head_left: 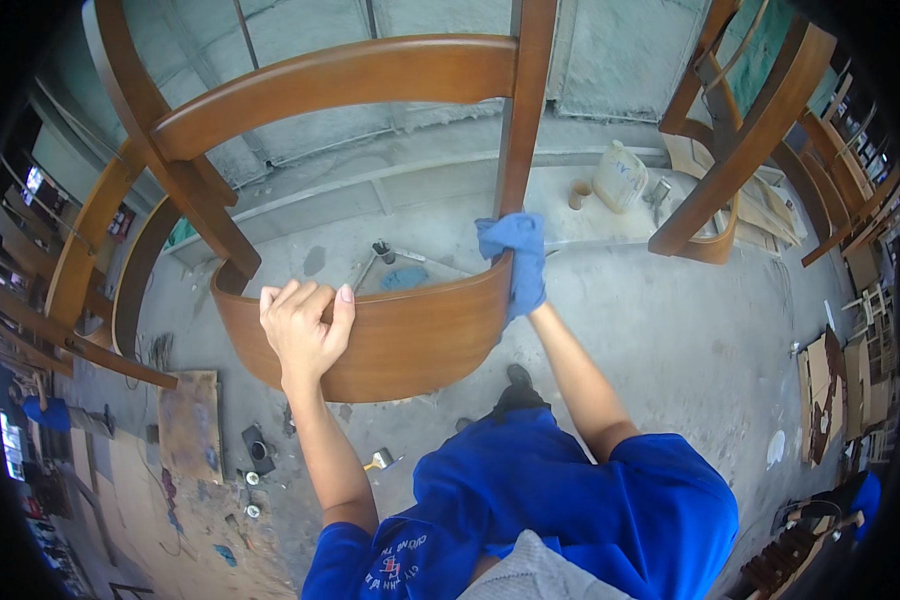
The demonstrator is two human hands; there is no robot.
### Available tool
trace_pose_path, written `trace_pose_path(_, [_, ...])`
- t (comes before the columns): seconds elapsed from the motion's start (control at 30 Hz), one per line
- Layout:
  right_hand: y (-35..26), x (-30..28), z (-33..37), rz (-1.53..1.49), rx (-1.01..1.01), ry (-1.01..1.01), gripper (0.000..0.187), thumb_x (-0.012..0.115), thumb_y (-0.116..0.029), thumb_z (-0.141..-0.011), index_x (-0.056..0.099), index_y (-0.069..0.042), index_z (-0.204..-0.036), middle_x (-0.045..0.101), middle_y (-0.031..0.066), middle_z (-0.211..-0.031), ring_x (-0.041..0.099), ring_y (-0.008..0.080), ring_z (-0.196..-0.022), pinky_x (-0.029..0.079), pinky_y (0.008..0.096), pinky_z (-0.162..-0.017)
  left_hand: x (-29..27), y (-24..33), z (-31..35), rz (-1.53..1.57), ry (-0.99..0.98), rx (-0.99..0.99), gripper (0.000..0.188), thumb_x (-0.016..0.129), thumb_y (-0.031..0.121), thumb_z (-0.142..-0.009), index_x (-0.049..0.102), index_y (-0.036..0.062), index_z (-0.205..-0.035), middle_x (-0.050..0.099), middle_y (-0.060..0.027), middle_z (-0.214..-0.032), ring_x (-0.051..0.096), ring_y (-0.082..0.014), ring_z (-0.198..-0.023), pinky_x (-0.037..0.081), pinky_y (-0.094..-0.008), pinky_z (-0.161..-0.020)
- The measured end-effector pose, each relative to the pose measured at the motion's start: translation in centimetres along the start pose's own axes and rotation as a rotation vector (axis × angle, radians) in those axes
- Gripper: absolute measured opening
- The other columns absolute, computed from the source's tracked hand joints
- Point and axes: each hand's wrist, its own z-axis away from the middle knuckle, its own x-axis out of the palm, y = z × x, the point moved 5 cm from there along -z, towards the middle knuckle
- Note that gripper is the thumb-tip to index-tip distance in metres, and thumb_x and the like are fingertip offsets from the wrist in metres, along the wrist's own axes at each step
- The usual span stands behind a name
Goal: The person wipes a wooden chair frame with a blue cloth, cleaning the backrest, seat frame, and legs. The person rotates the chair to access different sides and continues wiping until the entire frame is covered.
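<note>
A brown wooden furniture frame (340, 80) stands before me, with upright posts and a wide curved panel (410, 350) low between them. My left hand (305, 325) is curled over the top edge of that panel near its left end, fingers bent and thumb up. At the panel's right end, where it meets the post (520, 140), my right hand (530, 300) presses a blue cloth (515, 240) around the corner. The cloth hides most of the fingers of that hand.
Similar wooden frames stand at left (95, 240) and right (750, 140). A whitish plastic jug (620, 178) and a small cup (579, 194) are at the back. A brush (380, 459) and a stained board (190, 425) lie on the floor. Another person (55, 412) is far left.
</note>
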Motion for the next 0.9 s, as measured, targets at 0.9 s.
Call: trace_pose_path(0.9, [0.7, 1.5, -0.8, -0.331, 0.518, -0.003, 0.028, 0.055, -0.026, -0.112, 0.062, -0.003, -0.127, 0.071, 0.0107, -0.110, 0.069, 0.0195, -0.087, 0.060, 0.0334, -0.079, -4.5, -5.3, 2.8, 0.250, 0.026, -0.003, 0.042, 0.063, 0.009, -0.098, 0.049, -0.0003, -0.061, 0.040, -0.0100, -0.057, 0.035, -0.0256, -0.056, 0.032, -0.0392, -0.067])
